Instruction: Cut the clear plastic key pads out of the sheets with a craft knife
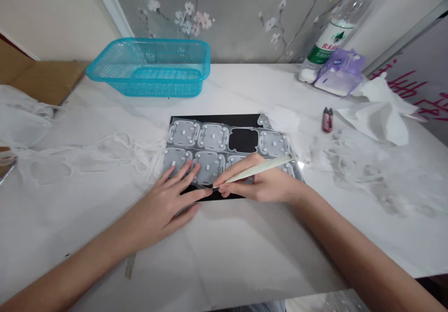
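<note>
A translucent grey moulded sheet (213,137) with rows of rounded-square pieces lies on a black mat (206,195). One square of the upper row is gone, and black shows through the gap. My left hand (171,200) rests on the sheet's front left part, its fingers spread flat. Between the fingers of my right hand (262,183) is a slim pale-green pen-shaped tool (261,168). Its dark tip meets the sheet's front edge, close to my left index fingertip. My right hand covers part of the lower row.
A blue plastic basket (150,90) stands at the back left. Clear film scraps (52,162) spread on the left, with more film (371,172) on the right. A small red clipper (327,119), crumpled tissue (378,111), a purple tissue pack (341,71) and a bottle (329,46) are at right.
</note>
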{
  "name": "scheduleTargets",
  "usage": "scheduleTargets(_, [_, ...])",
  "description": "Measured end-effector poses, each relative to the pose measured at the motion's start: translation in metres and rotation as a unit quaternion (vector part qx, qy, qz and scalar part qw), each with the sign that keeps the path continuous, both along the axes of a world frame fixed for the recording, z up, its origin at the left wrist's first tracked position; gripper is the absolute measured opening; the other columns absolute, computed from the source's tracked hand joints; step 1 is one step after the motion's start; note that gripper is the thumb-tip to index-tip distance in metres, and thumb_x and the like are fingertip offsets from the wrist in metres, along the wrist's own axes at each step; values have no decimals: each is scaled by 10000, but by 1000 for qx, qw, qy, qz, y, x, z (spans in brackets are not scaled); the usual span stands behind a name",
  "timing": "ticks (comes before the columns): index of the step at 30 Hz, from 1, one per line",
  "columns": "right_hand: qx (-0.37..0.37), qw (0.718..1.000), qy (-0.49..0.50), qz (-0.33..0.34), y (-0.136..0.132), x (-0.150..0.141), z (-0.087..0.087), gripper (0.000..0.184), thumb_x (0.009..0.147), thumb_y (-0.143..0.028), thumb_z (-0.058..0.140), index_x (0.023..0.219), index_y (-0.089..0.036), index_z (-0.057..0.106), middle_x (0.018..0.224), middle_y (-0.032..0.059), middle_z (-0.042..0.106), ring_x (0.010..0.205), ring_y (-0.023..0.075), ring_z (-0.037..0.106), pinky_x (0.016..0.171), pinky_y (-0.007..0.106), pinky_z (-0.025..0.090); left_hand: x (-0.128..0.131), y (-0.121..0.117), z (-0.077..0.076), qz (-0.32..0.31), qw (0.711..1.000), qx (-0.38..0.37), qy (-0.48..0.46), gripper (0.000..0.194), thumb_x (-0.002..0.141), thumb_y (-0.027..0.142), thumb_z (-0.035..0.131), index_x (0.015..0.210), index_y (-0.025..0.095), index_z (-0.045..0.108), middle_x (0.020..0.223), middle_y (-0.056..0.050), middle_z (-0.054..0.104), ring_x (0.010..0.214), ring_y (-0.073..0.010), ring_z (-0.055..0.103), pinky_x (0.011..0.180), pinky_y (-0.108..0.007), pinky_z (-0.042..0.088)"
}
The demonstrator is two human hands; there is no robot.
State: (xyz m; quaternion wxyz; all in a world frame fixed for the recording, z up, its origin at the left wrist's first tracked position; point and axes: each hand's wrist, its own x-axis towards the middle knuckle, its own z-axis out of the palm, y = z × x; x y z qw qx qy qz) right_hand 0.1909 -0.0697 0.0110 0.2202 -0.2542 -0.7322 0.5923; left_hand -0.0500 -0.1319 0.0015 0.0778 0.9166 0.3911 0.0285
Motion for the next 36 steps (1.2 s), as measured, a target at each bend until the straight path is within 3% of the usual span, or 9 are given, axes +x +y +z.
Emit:
scheduleTargets(6, [-74, 996, -37, -20, 7, 12, 9, 242, 786, -290, 673, 882, -70, 706, 701, 82, 698, 634, 149, 671, 560, 221, 549, 0, -1, -1, 6, 1000, -1, -6, 382, 947, 299, 416, 1320, 330, 492, 1523, -80, 299, 1408, -301, 239, 1067, -560, 317])
scheduleTargets(9, [-76, 995, -54, -27, 9, 14, 13, 277, 777, -332, 682, 871, -72, 705, 706, 88, 698, 638, 156, 665, 571, 235, 548, 0, -2, -1, 7, 1000, 1, -8, 374, 949, 292, 410, 1310, 330, 500, 1521, -80, 304, 1410, -296, 232, 1067, -565, 315])
scheduleTargets(17, [-143, 988, -32, -44, 6, 9, 6, 355, 724, -390, 726, 870, -69, 690, 727, 93, 703, 700, 161, 681, 656, 252, 567, 0, -1, -1, 11, 1000, -8, -11, 371, 946, 300, 418, 1307, 326, 500, 1528, -66, 290, 1413, -294, 225, 1079, -562, 298])
scheduleTargets(22, [-142, 988, -37, -39, 8, 11, 7, 320, 726, -376, 723, 856, -85, 697, 726, 86, 709, 701, 166, 682, 656, 260, 565, 0, -1, 1, 14, 1000, -14, -13, 351, 946, 314, 414, 1275, 312, 534, 1524, -70, 299, 1410, -297, 235, 1079, -561, 298])
scheduleTargets(28, [-65, 994, -76, -44, 8, 11, 13, 149, 773, -234, 660, 822, -101, 705, 714, 70, 705, 668, 144, 664, 581, 212, 537, 1, -1, 1, 23, 999, -23, -10, 392, 941, 323, 418, 1327, 310, 487, 1518, -74, 309, 1407, -302, 242, 1083, -560, 290])
scheduleTargets(33, [-143, 988, -18, -55, 5, 7, 6, 273, 722, -342, 725, 819, -89, 684, 702, 74, 696, 671, 156, 674, 645, 260, 567, 1, -1, -1, 15, 1000, -13, 3, 425, 947, 323, 410, 1372, 322, 432, 1529, -69, 283, 1412, -297, 230, 1089, -552, 288])
scheduleTargets(36, [-150, 987, -13, -63, 6, 8, 4, 277, 717, -335, 729, 821, -82, 682, 699, 77, 695, 669, 153, 674, 654, 259, 566, 1, -1, -1, 17, 1000, -11, 3, 411, 950, 328, 406, 1359, 315, 449, 1525, -72, 292, 1411, -296, 232, 1084, -556, 295])
